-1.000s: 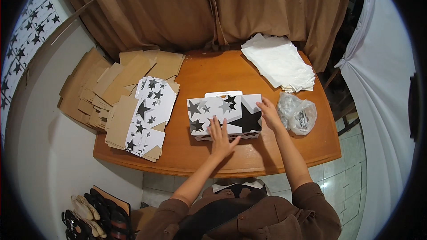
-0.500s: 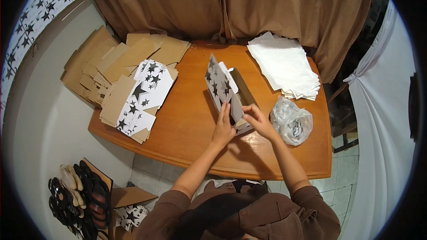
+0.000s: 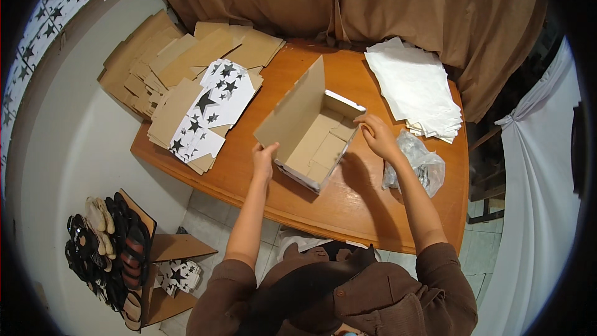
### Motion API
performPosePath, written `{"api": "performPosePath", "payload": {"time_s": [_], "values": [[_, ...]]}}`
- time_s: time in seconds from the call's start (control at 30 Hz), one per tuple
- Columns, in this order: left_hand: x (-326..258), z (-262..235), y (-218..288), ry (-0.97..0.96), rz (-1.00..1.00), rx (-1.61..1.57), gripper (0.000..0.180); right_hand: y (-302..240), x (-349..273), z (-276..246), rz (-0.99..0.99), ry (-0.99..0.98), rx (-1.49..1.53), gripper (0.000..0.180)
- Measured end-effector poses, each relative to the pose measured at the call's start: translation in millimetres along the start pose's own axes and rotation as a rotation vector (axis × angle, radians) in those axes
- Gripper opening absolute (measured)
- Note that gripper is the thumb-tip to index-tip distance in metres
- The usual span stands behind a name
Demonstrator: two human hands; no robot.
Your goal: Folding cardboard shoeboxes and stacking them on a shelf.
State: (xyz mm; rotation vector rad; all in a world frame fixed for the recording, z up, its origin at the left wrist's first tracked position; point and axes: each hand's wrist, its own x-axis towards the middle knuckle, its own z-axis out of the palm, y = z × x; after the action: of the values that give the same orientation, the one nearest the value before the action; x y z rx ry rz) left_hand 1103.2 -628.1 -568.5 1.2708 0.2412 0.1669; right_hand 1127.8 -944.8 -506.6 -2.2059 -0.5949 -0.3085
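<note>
View from my own head — left one of two fisheye cameras worn side by side, looking steeply down and ahead. Near range: my left hand (image 3: 263, 160), right hand (image 3: 378, 138) and the open box (image 3: 314, 140) sit around mid-frame, the table (image 3: 280, 84) beneath. Brown curtain (image 3: 423, 12) spans the top; my shirt (image 3: 385, 295) fills the lower middle. Straight edges bend toward the rim — corners black out.

Brn curtain (image 3: 423, 6) hangs behind wooden worktop (image 3: 336, 218), w/ pale wall (image 3: 68, 130) & low shelf (image 3: 180, 247) on L, white drape (image 3: 538, 199) on R, tiled flr (image 3: 208, 214) below.
</note>
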Motion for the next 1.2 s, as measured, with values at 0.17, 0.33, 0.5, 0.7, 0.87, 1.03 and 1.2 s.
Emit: {"api": "performPosePath", "payload": {"time_s": [0.17,0.33,0.5,0.7,0.87,1.03,1.2], "values": [[44.5,-42.0,5.0,-0.098,-0.137,-0.149,0.035,-18.7,17.8,16.6,0.024,-0.143,-0.078,0.023],[90.3,-38.2,20.3,-0.126,-0.085,-0.072,0.038,-26.2,30.1,44.4,0.232,-0.634,-0.297,0.026],[144.7,-40.0,27.8,-0.022,0.005,0.072,0.041,-68.4,27.4,80.3,0.181,-0.820,-0.061,0.022],[181.8,-23.0,25.8,-0.173,0.011,0.350,0.045,-58.5,39.2,130.9,0.126,-0.886,0.001,0.041],[190.7,-65.2,11.0,-0.262,0.079,0.654,0.056,-44.2,46.0,160.6,0.228,-1.181,-0.504,0.073],[135.9,-120.5,25.8,-0.531,-0.056,0.730,0.057,-37.3,27.7,179.7,0.438,-1.264,-0.671,0.079],[71.2,-163.9,9.1,-0.570,-0.046,0.547,0.041,-55.1,48.8,175.1,0.313,-1.309,-0.813,0.066]]}}
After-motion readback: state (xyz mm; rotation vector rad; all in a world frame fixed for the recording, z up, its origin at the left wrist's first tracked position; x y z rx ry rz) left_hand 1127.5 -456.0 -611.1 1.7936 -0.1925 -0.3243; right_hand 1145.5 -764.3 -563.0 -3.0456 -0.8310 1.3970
